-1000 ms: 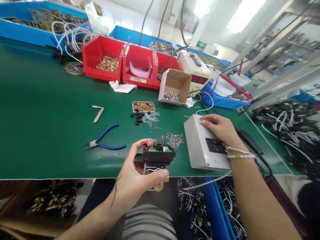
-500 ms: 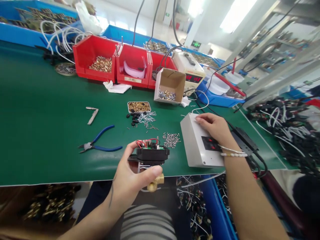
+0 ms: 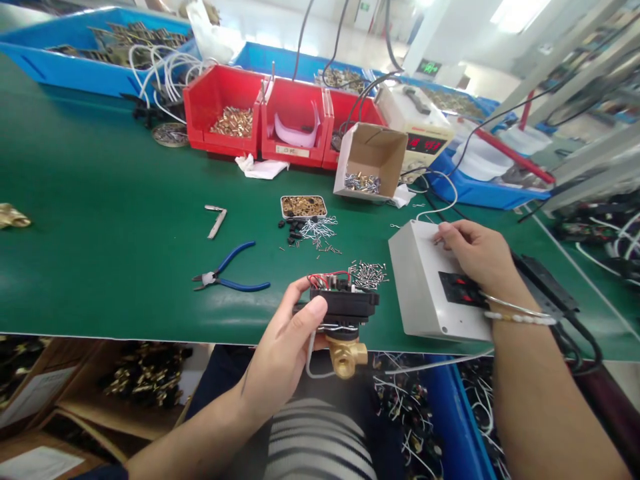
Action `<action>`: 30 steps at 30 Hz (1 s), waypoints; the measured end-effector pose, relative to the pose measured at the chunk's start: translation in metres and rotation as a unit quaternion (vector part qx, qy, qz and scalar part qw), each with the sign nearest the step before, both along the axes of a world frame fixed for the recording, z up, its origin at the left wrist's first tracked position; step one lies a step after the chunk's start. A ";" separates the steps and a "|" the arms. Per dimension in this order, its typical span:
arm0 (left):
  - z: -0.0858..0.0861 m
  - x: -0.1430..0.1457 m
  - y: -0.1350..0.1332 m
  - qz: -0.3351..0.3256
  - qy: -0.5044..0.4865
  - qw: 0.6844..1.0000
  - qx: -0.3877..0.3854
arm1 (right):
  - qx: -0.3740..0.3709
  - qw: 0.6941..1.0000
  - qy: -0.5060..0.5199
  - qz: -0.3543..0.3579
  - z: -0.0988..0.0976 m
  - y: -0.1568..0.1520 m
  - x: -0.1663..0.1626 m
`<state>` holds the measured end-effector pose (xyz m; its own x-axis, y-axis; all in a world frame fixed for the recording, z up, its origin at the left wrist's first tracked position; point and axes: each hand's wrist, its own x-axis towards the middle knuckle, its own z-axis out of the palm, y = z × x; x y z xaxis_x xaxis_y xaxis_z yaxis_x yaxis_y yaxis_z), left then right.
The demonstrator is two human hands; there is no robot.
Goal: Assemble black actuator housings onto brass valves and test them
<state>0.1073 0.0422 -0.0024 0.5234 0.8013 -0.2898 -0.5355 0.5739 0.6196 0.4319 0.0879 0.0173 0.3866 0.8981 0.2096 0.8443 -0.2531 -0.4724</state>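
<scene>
My left hand is closed around a motorized brass valve, held just over the table's front edge. Its black housing is open on top, showing red wires and part of a circuit board. Below the housing sits the brass valve body, with a grey cable looping beside it. My right hand rests at the upper part of a light grey box with a black and red panel. Its thumb and index finger pinch together by a tiny metallic part on the box face, mostly hidden by the fingertips.
Blue-handled cutters and a folded metal tool lie left on the green table. Small screws, metal clips and a tin of brass parts lie mid-table. Red bins, a carton and a power supply stand behind.
The view has shifted left. My left hand has turned the valve and its thumb now lies on the housing, so more brass shows. My right fingers have drawn into a pinch at the box.
</scene>
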 end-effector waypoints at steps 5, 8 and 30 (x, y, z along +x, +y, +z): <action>0.002 -0.003 0.000 0.009 -0.001 1.000 0.006 | -0.004 1.000 -0.009 -0.009 0.002 0.001 -0.003; 0.002 -0.005 0.001 0.016 -0.002 1.000 0.010 | -0.004 1.000 -0.012 -0.012 0.004 0.001 -0.006; 0.003 -0.008 0.003 0.014 -0.007 1.000 0.002 | -0.003 1.000 -0.025 -0.002 0.002 0.001 -0.002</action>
<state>0.0991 0.0447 0.0010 0.5046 0.8168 -0.2797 -0.5603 0.5564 0.6136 0.4296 0.0887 0.0191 0.3791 0.8981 0.2231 0.8661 -0.2595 -0.4272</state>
